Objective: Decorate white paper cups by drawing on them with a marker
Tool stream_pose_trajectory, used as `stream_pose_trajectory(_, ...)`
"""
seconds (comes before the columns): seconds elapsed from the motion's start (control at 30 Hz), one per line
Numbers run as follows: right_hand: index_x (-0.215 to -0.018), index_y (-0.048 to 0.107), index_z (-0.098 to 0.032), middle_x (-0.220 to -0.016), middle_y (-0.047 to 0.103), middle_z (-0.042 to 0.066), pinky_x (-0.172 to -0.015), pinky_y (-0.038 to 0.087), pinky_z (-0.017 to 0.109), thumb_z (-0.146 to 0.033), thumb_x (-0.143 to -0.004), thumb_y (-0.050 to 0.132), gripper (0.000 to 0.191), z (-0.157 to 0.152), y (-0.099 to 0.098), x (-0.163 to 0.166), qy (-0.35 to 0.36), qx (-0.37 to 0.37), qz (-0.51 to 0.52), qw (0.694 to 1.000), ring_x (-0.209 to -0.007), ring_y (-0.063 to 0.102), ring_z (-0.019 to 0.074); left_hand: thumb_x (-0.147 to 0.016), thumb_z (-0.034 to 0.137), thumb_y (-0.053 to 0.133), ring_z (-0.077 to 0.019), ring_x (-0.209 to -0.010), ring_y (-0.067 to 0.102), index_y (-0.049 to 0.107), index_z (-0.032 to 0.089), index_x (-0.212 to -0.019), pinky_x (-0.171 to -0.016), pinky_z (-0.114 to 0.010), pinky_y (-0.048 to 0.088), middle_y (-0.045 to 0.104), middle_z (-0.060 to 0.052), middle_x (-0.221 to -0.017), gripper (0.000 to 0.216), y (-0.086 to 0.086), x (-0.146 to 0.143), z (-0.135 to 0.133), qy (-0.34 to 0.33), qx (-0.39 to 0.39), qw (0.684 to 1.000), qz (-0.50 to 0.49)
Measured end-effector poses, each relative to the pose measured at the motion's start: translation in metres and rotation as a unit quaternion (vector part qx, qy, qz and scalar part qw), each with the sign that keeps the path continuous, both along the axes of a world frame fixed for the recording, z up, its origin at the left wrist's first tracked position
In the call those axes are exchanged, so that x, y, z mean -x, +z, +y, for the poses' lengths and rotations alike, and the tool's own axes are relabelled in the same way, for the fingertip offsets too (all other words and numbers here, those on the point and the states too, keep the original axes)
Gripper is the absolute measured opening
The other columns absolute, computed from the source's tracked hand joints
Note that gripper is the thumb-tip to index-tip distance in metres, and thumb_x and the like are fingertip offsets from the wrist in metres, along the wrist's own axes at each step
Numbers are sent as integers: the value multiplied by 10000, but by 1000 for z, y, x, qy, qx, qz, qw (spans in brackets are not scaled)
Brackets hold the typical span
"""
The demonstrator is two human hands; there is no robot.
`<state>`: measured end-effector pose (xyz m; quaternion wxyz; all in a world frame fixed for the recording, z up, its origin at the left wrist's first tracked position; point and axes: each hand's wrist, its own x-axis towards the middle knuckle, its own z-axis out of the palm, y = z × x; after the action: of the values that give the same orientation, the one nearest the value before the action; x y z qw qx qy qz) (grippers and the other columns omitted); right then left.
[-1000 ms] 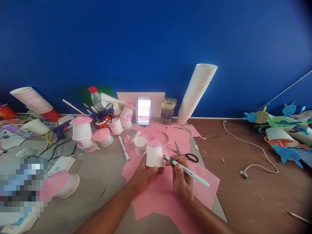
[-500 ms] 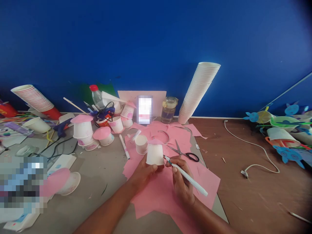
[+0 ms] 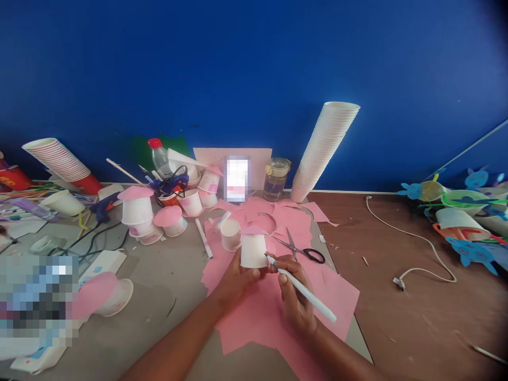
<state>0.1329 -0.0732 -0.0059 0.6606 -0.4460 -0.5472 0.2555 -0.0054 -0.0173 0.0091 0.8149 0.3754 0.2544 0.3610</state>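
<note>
My left hand (image 3: 241, 278) grips a white paper cup (image 3: 253, 251) near its lower rim; the cup is upside down with a pink paper piece (image 3: 254, 230) on top. Between the fingers of my right hand (image 3: 296, 288) is a white marker (image 3: 309, 296), its dark tip at the cup's right side. Whether the tip touches the cup I cannot tell. Pink paper sheets (image 3: 254, 323) lie under both hands. Just behind the held cup stands another white paper cup (image 3: 230, 235). Scissors (image 3: 299, 248) with black handles rest open on the paper to the right.
A tall leaning stack of white cups (image 3: 325, 151) stands by the blue wall, beside a glass jar (image 3: 277, 180). Pink-topped cups (image 3: 136, 206), a glue gun (image 3: 103, 209) and a power strip (image 3: 105, 264) are on the left. A white cable (image 3: 420, 238) lies right.
The marker tip has come closer to the cup's right side. Both hands keep nearly the same place, and the view has shifted slightly.
</note>
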Motion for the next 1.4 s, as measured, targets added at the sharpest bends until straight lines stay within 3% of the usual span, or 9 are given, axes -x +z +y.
stream_pose_trajectory(0.13, -1076, 588, -272, -912, 604, 54, -848, 498, 443, -267, -964, 456, 173, 0, -4, 0, 17, 2, 15, 1000, -971, 609, 239, -758, 316, 777, -214, -983, 609, 611, 212, -1153, -895, -354, 438, 666, -79, -1026, 441, -1, -2, 1, 6, -5, 1000, 1)
stream_pose_trajectory(0.27, -1060, 594, -264, -885, 607, 56, -834, 520, 458, -294, -953, 482, 159, 0, -4, -1, 19, 7, 18, 1000, -949, 620, 244, -753, 315, 778, -207, -965, 610, 613, 221, -1167, -886, -352, 442, 678, -71, -1012, 455, -1, -3, 1, 16, -5, 1000, 9)
stream_pose_trajectory(0.43, -1012, 616, -276, -794, 602, 16, -858, 525, 462, -275, -957, 479, 148, 3, 0, 0, 19, -12, 10, 1000, -799, 607, 193, -730, 305, 795, -197, -928, 614, 607, 237, -1186, -866, -357, 454, 674, -75, -1074, 498, 2, -4, 0, 29, 2, 999, 29)
stream_pose_trajectory(0.53, -982, 613, -273, -781, 592, 11, -838, 534, 437, -275, -957, 488, 127, 3, -2, 2, 5, 1, 7, 1000, -791, 605, 186, -731, 306, 794, -195, -920, 616, 604, 233, -1192, -852, -349, 461, 678, -75, -1060, 504, 5, -5, 0, 34, -4, 999, 41)
stream_pose_trajectory(0.7, -1008, 581, -266, -830, 610, 28, -807, 537, 405, -329, -945, 527, 105, 2, -11, 2, -25, 50, 30, 998, -961, 646, 231, -735, 278, 789, -178, -882, 612, 607, 220, -1180, -826, -325, 468, 676, -64, -1023, 484, 8, -5, 0, 35, -10, 998, 49)
stream_pose_trajectory(0.93, -961, 570, -245, -843, 629, 45, -814, 542, 410, -344, -945, 526, 109, 3, -11, 2, -31, 57, 18, 998, -1023, 655, 253, -737, 279, 786, -182, -895, 610, 612, 222, -1144, -814, -318, 467, 675, -66, -1062, 446, 5, -5, 0, 41, -14, 998, 52)
stream_pose_trajectory(1.4, -962, 589, -249, -882, 659, 49, -704, 537, 326, -290, -933, 537, 72, 5, -9, 3, -55, 52, -3, 997, -840, 667, 202, -740, 302, 788, -191, -932, 597, 590, 232, -1185, -848, -329, 463, 646, -49, -1009, 492, 3, -5, 0, 37, -30, 997, 57)
